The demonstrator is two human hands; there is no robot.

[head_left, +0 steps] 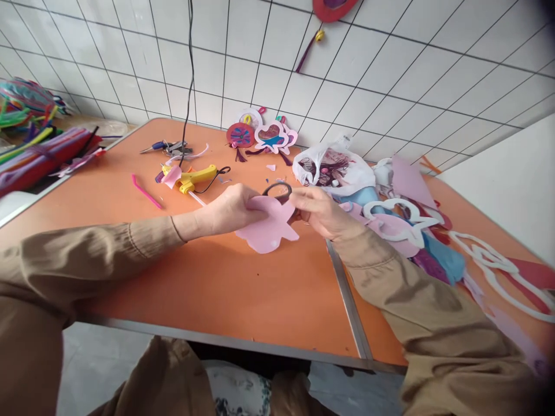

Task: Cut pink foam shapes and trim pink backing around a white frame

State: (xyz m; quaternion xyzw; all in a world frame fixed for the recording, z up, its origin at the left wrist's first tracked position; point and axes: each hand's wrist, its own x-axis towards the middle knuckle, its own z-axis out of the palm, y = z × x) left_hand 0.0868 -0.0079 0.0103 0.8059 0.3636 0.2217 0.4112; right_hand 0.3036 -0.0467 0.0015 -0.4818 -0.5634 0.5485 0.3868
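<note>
A pink sheet cut-out, thin like foam or felt, has a wavy rounded edge and a pointed, forked end. It is held above the orange table, and my left hand grips its upper left side with the thumb on top. The fingers of my right hand are pinched together at the cut-out's upper right tip. Just behind both hands lies a dark ring, like a tape roll, partly covered. Something dark under my right fingers is too hidden to make out.
A yellow glue gun, a pink stick and keys lie left on the orange table. Decorated ornaments lean on the tiled wall. A white plastic bag and white cut-out frames crowd the right.
</note>
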